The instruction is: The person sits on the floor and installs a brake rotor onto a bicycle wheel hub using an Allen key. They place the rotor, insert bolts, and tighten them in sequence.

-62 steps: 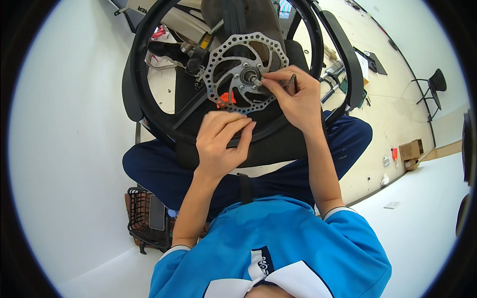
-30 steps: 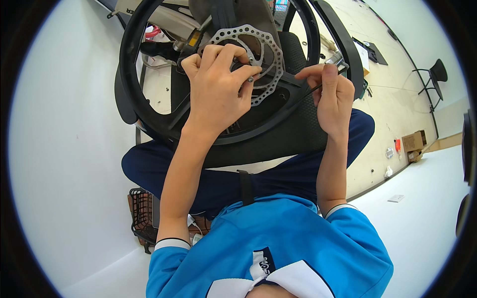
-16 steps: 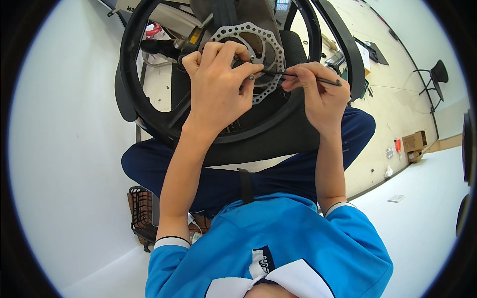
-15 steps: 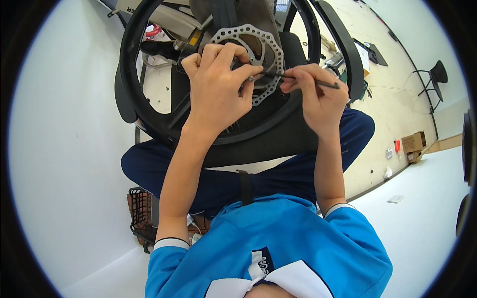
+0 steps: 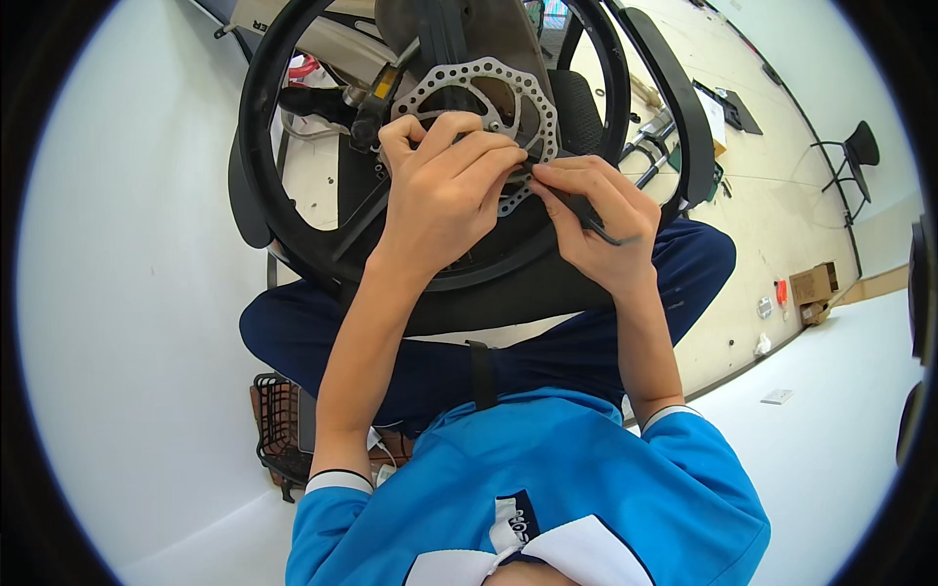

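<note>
A black wheel (image 5: 256,127) with a silver, hole-drilled brake disc (image 5: 547,117) lies in front of me on a dark seat. My left hand (image 5: 445,186) reaches over the disc's near left side; its thumb and index finger are pinched together near the hub, and what they hold is hidden. My right hand (image 5: 611,210) is closed on a thin dark hex key (image 5: 608,237), whose bent end sticks out below the palm. The fingertips of both hands nearly meet at the disc's near edge, and the key's far tip is hidden there.
The chair's black armrests (image 5: 696,117) flank the wheel. A black basket (image 5: 277,430) stands at lower left by the white wall. On the floor to the right lie metal tubes (image 5: 653,146), a cardboard box (image 5: 813,283) and a red item (image 5: 781,291). A black chair (image 5: 860,146) stands farther off.
My right hand has moved left to meet the left one, and the hex key has swung to point down and right. The disc and wheel have shifted slightly.
</note>
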